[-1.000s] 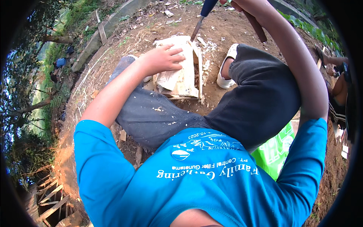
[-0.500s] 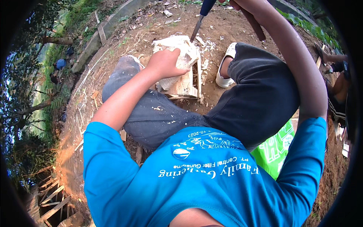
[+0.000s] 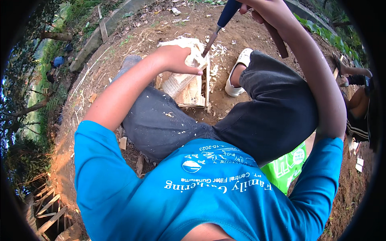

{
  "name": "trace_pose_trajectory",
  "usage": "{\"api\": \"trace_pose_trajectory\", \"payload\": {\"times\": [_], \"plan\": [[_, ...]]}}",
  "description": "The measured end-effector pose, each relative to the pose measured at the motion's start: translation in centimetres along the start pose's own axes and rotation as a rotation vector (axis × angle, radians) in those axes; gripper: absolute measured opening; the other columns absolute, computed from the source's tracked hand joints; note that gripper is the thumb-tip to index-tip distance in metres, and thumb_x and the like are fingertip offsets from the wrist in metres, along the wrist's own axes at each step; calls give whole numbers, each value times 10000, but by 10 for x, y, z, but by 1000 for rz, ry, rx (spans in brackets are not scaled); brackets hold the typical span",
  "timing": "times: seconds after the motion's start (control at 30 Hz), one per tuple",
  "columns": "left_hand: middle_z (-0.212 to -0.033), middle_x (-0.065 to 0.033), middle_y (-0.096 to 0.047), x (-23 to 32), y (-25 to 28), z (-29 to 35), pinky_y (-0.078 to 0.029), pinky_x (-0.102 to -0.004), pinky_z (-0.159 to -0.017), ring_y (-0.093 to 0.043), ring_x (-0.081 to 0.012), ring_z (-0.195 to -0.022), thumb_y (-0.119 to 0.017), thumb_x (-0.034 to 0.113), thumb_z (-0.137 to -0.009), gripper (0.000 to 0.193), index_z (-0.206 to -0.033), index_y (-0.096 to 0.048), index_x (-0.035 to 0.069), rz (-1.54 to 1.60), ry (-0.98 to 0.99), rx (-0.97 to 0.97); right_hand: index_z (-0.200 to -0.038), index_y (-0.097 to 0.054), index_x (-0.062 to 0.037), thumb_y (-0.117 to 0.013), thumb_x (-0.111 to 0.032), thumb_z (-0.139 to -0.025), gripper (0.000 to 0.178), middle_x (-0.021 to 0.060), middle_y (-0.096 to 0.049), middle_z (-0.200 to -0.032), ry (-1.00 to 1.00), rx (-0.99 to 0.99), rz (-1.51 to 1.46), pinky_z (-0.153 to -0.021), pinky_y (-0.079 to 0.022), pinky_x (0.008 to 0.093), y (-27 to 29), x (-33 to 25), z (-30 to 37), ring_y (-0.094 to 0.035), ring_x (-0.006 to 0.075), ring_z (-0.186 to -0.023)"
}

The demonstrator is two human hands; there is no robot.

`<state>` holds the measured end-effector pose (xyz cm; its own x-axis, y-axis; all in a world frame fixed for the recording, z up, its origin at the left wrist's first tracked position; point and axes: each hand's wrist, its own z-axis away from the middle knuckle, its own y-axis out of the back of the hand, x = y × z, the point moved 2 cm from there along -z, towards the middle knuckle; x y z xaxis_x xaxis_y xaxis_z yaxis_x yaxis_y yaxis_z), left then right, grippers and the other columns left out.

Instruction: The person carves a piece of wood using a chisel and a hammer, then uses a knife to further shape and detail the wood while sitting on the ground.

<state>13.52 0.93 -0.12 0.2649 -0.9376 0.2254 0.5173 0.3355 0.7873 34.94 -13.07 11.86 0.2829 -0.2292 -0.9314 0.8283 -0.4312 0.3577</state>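
A pale, roughly carved piece of wood rests on a wooden block between my knees. My left hand grips its top, the thumb stretched along the near side and the other fingertips hidden. At the upper edge, my right hand is closed at the end of a blue-handled chisel, whose metal blade slants down onto the wood's right side. A flat brown bar also juts down from under this hand; I cannot tell what it belongs to.
Wood chips lie scattered on the dirt. My shoe is right of the block, and a green bag lies beside my right thigh. Another person's legs show at the far right. A low concrete edge runs at the upper left.
The chisel and my right hand sit slightly lower in the view, the blade still against the wood. My left hand keeps its hold, and the whole view has shifted a little.
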Motion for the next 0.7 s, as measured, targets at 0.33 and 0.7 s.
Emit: {"api": "trace_pose_trajectory", "payload": {"times": [0.33,0.7], "plan": [[-1171,-106,-726,15,47,-7,-569,-367,-986,-713,-205,-1077,-671,231,-1016,360,-1327,-597,65,866,-281,204,-1352,-526,60,-742,-231,-968,527,48,-693,-954,62,-33,-25,-601,-499,229,-45,-8,-1,-662,83,-741],[-1002,-71,-733,2,24,-5,-564,-340,-946,-724,-160,-999,-584,137,-1049,129,-1135,-622,49,943,-361,352,-1332,-534,76,-735,-163,-972,476,71,-688,-961,74,-69,135,-670,-544,244,-75,-28,-4,-669,97,-781]]}}
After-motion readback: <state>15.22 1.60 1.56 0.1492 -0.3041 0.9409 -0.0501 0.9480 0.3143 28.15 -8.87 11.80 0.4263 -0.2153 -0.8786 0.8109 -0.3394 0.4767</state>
